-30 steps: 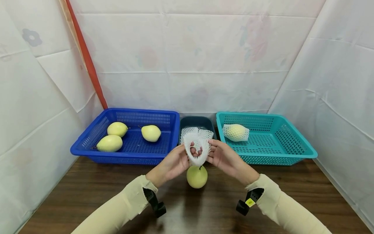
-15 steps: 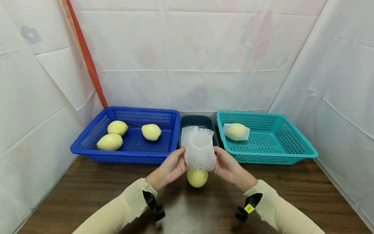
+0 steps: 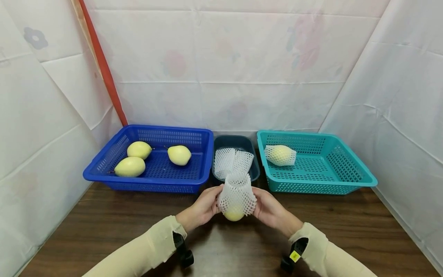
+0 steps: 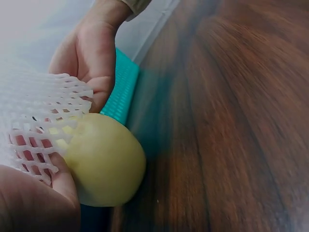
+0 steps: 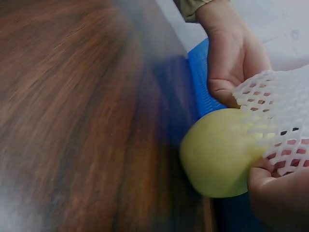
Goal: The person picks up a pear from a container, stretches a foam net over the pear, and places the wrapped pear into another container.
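A white foam net sleeve (image 3: 237, 192) is pulled partway over a yellow-green pear (image 3: 233, 215) in front of the small dark bin. The pear's rounded end sticks out of the sleeve, as the left wrist view shows with the bare pear (image 4: 108, 162). My left hand (image 3: 204, 206) grips the sleeve's left side, thumb along the edge. On the opposite side my right hand (image 3: 271, 209) holds the sleeve's rim. In both wrist views some fingers show through the mesh; the others are hidden behind it.
A blue basket (image 3: 149, 184) with three bare pears stands at the left. The dark bin (image 3: 256, 171) holds more foam sleeves (image 3: 225, 159). In the turquoise basket (image 3: 322, 187) at the right lies a pear in a net (image 3: 279, 155). All stand on a brown wooden table (image 3: 114, 219).
The sleeve, stretched between both hands above the pear, has turned its opening downward and come down toward me over the pear. Both hands have moved down with it.
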A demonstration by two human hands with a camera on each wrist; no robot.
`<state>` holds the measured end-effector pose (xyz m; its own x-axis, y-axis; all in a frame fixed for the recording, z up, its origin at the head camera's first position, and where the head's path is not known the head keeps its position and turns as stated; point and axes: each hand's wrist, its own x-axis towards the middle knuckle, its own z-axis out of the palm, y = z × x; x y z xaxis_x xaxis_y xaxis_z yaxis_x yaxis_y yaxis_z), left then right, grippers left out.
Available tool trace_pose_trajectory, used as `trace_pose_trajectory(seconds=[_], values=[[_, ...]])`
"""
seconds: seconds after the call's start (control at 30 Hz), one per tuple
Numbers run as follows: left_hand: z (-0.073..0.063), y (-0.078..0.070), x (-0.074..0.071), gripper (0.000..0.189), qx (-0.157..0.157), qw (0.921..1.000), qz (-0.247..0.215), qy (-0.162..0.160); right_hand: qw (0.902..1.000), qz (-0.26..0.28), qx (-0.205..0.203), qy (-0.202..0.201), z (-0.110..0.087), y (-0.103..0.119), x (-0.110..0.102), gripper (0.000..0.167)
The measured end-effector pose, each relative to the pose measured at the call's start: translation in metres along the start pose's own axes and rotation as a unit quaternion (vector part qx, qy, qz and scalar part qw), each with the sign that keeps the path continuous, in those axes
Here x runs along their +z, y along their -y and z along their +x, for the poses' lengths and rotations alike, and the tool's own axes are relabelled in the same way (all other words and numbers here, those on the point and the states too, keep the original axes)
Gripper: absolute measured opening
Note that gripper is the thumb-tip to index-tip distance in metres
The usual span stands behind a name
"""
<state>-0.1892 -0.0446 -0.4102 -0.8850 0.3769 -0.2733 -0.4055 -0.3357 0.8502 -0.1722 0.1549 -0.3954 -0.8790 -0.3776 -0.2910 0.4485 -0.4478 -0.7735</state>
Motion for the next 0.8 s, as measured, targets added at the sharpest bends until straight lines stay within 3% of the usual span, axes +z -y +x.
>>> trace_pose_trajectory(seconds=[0.33,0.8], values=[[0.004,0.011,-0.005,0.024,0.039,0.9922,0.107,-0.051,0.9986,-0.045,-0.025,-0.014,0.003,-0.009,-0.009,0.023],[0.01,0.019,-0.012,0.026,0.042,0.9875,0.144,-0.049,0.9936,-0.108,-0.028,-0.023,0.011,-0.027,-0.02,0.017]])
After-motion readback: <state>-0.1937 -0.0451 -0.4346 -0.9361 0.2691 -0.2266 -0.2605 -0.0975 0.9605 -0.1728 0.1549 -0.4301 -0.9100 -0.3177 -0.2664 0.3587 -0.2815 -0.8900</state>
